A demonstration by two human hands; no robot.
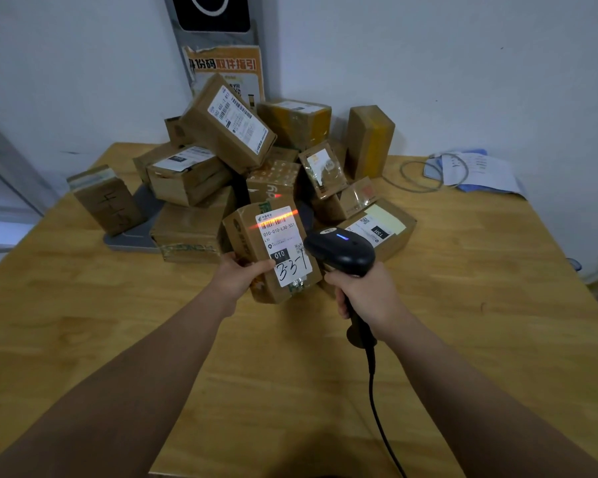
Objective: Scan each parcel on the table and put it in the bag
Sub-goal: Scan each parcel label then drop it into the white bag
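Observation:
My left hand (pixel 243 274) grips a small brown cardboard parcel (pixel 252 243) by its lower left side, lifted above the table with its white label facing me. My right hand (pixel 366 292) holds a black barcode scanner (pixel 341 251) by its handle, its head just right of the parcel and its blue light on. An orange scan line crosses the barcode at the top of the label. Behind them a pile of several brown parcels (pixel 228 129) covers the far middle of the wooden table (pixel 118 322). No bag is in view.
The scanner's black cable (pixel 377 408) trails down toward me. A grey flat scale (pixel 132 236) lies under the pile at left. Papers and a coiled grey cable (pixel 463 174) lie at the far right. White walls and a poster stand behind.

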